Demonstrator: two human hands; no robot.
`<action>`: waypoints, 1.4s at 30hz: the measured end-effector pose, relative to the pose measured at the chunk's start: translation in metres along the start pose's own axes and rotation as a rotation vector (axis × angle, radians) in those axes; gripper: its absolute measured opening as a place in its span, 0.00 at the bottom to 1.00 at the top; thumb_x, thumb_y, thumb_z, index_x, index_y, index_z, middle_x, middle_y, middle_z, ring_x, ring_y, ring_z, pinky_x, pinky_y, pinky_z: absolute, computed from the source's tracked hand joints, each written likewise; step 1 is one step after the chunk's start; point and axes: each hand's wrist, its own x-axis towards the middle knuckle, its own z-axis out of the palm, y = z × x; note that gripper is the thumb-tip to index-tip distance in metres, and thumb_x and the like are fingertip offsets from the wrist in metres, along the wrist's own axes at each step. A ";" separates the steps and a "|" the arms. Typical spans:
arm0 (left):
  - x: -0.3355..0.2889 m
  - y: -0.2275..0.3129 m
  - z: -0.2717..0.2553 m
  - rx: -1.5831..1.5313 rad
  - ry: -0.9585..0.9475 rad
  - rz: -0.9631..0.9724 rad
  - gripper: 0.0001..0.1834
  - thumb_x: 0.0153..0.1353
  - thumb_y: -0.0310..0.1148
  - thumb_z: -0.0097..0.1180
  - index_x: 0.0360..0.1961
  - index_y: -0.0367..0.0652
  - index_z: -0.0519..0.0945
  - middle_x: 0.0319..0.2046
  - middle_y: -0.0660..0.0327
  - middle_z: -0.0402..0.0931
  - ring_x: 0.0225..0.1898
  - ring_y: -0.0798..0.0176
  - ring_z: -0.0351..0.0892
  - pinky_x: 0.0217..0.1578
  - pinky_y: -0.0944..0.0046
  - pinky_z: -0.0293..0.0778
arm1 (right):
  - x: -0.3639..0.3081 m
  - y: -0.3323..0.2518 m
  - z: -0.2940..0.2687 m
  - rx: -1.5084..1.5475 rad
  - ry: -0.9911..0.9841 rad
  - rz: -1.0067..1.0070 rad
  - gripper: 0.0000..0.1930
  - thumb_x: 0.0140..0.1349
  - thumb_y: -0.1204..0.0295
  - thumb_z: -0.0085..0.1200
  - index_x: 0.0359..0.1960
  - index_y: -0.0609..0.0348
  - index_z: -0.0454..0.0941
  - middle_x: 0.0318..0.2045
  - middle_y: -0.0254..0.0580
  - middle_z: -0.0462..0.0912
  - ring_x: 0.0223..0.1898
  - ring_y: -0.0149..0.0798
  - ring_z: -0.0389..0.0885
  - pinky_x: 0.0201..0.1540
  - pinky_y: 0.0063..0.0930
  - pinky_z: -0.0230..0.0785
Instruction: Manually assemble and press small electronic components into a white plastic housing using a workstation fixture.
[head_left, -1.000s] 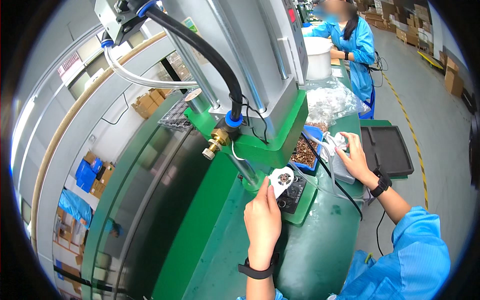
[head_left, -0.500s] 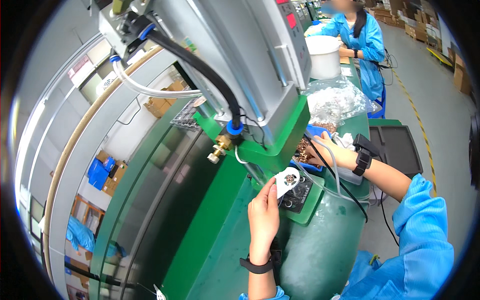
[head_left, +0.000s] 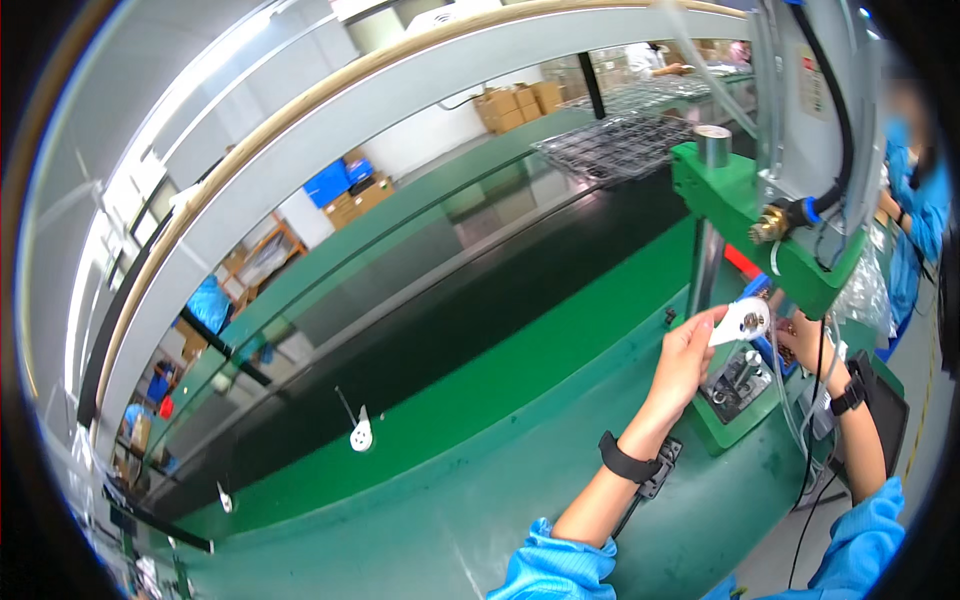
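Note:
My left hand (head_left: 684,358) pinches a white teardrop-shaped plastic piece (head_left: 742,322) with a round metal centre between thumb and fingers. The piece is held above the black fixture (head_left: 738,384) on the green base of a press, below its green head (head_left: 775,225). Beyond it, my right hand (head_left: 808,342) reaches into a blue bin (head_left: 752,288) of small copper-coloured parts. Its fingertips are partly hidden among the parts and behind tubes, so whether it grips any cannot be seen.
Clear tubes and a black cable (head_left: 812,440) hang beside my right forearm. To the left runs a green conveyor belt (head_left: 480,375) carrying white pieces (head_left: 362,436). A wire rack (head_left: 620,146) lies at the far side. A person in blue (head_left: 918,215) sits at the right.
My view has swung left, so the press now appears at the right and more of the conveyor shows. The left hand still holds the white piece; the right hand stays at the blue bin.

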 end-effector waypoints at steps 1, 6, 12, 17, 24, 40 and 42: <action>-0.001 0.009 -0.004 -0.017 0.018 0.017 0.19 0.66 0.42 0.40 0.51 0.42 0.73 0.16 0.77 0.53 0.16 0.81 0.48 0.16 0.78 0.47 | -0.002 0.003 0.000 0.141 0.016 0.090 0.19 0.41 0.79 0.61 0.38 0.66 0.72 0.27 0.48 0.77 0.28 0.42 0.77 0.33 0.33 0.70; -0.010 0.020 -0.041 0.403 -0.062 0.124 0.17 0.64 0.37 0.41 0.45 0.36 0.75 0.19 0.70 0.68 0.20 0.76 0.61 0.22 0.73 0.60 | -0.003 0.034 0.011 0.421 -0.008 0.264 0.20 0.46 0.80 0.60 0.43 0.68 0.70 0.24 0.44 0.76 0.30 0.35 0.78 0.32 0.27 0.69; -0.029 0.024 -0.132 0.875 0.578 0.234 0.19 0.60 0.36 0.41 0.49 0.38 0.71 0.33 0.47 0.77 0.33 0.46 0.77 0.37 0.52 0.71 | 0.003 0.003 -0.005 0.279 -0.006 0.189 0.09 0.43 0.78 0.60 0.24 0.70 0.72 0.19 0.40 0.74 0.21 0.31 0.70 0.25 0.26 0.64; -0.049 0.025 -0.249 1.549 0.699 -0.504 0.26 0.58 0.45 0.44 0.55 0.43 0.66 0.52 0.46 0.65 0.54 0.41 0.63 0.51 0.45 0.64 | -0.008 0.027 -0.028 0.218 0.035 0.190 0.10 0.41 0.78 0.60 0.26 0.67 0.74 0.18 0.43 0.74 0.21 0.36 0.72 0.25 0.28 0.63; -0.156 0.049 -0.326 1.646 1.273 -0.951 0.35 0.52 0.55 0.53 0.51 0.35 0.68 0.53 0.48 0.64 0.53 0.51 0.66 0.47 0.54 0.70 | -0.024 0.022 -0.055 0.020 0.103 0.146 0.08 0.43 0.77 0.56 0.28 0.67 0.75 0.18 0.46 0.73 0.21 0.37 0.72 0.27 0.28 0.63; -0.160 0.037 -0.342 1.560 0.952 -0.799 0.27 0.51 0.53 0.54 0.28 0.34 0.81 0.35 0.46 0.77 0.43 0.51 0.76 0.46 0.58 0.69 | -0.071 0.008 -0.095 0.365 0.199 0.237 0.04 0.47 0.77 0.57 0.25 0.63 0.77 0.21 0.30 0.77 0.22 0.21 0.68 0.26 0.15 0.59; -0.171 0.032 -0.368 1.341 1.010 -0.836 0.25 0.54 0.49 0.49 0.24 0.32 0.79 0.28 0.48 0.79 0.30 0.52 0.80 0.32 0.56 0.73 | -0.080 0.013 -0.101 0.388 0.233 0.261 0.04 0.46 0.78 0.57 0.24 0.63 0.76 0.20 0.30 0.76 0.22 0.20 0.67 0.26 0.15 0.58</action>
